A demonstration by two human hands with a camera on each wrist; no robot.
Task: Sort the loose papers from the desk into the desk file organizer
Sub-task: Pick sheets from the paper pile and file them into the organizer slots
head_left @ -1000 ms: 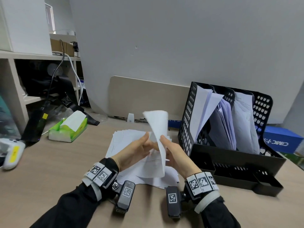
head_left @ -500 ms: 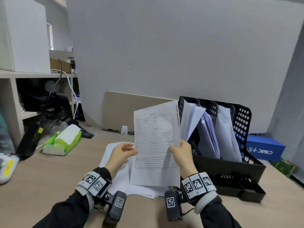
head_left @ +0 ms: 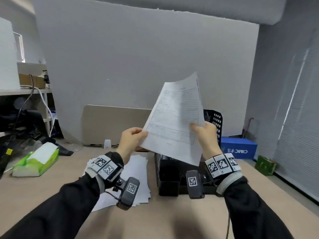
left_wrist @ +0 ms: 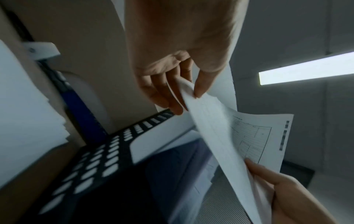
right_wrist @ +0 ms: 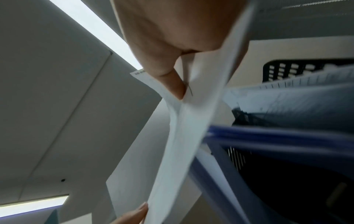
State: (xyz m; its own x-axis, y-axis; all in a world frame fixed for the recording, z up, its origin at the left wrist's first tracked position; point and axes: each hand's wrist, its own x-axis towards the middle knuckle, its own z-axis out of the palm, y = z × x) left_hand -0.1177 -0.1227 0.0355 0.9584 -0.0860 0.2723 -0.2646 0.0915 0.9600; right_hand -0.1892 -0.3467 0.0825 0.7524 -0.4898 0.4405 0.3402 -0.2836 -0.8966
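Note:
A printed form sheet (head_left: 176, 118) hangs tilted in the air above the black mesh file organizer (head_left: 169, 176), hiding most of it. My left hand (head_left: 133, 138) pinches the sheet's left edge; in the left wrist view the sheet (left_wrist: 226, 136) sits between thumb and fingers. My right hand (head_left: 203, 133) pinches the right edge, and the right wrist view shows the thumb pressed on the sheet (right_wrist: 184, 136). Papers and folders (right_wrist: 287, 97) stand in the organizer. A stack of loose white papers (head_left: 136, 175) lies on the desk under my left wrist.
A green tissue box (head_left: 36, 161) sits on the desk at the left. A blue box (head_left: 240, 149) and a small green tin (head_left: 265, 165) are to the right of the organizer. A beige panel (head_left: 112, 125) leans on the wall behind; shelves with cables (head_left: 25, 100) are far left.
Both hands have lifted the form sheet higher and carried it right, over the organizer. My left hand, off the sheet half a second ago, now pinches its left edge.

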